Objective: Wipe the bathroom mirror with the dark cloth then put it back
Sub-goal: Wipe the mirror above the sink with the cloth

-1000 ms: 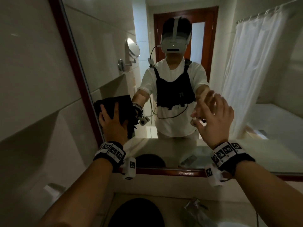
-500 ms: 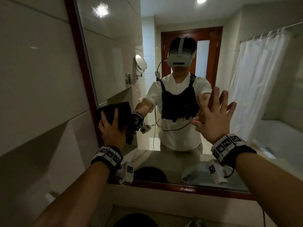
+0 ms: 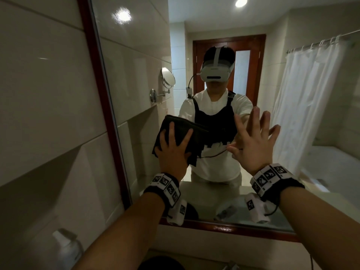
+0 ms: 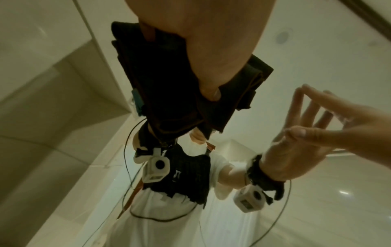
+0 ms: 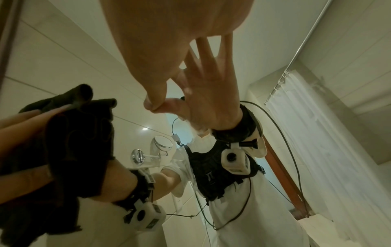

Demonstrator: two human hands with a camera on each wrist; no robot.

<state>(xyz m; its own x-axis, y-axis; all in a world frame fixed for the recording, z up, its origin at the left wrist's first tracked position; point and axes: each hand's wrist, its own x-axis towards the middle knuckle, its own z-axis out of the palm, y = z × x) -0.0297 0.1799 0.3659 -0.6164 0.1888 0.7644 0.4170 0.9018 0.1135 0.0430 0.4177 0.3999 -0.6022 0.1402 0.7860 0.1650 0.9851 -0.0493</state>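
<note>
At nine o'clock of centre, the left hand pressed the folded dark terry cloth flat against the wood-framed bathroom mirror; wiping looked underway, with returning the cloth left. At three o'clock, the right hand touched the glass, fingers spread and empty. No readable writing showed.

The cloth is dark, near black. The mirror has a red-brown wood frame. Both wristbands carry black-and-white square markers. The wall tiles are plain cream.
</note>
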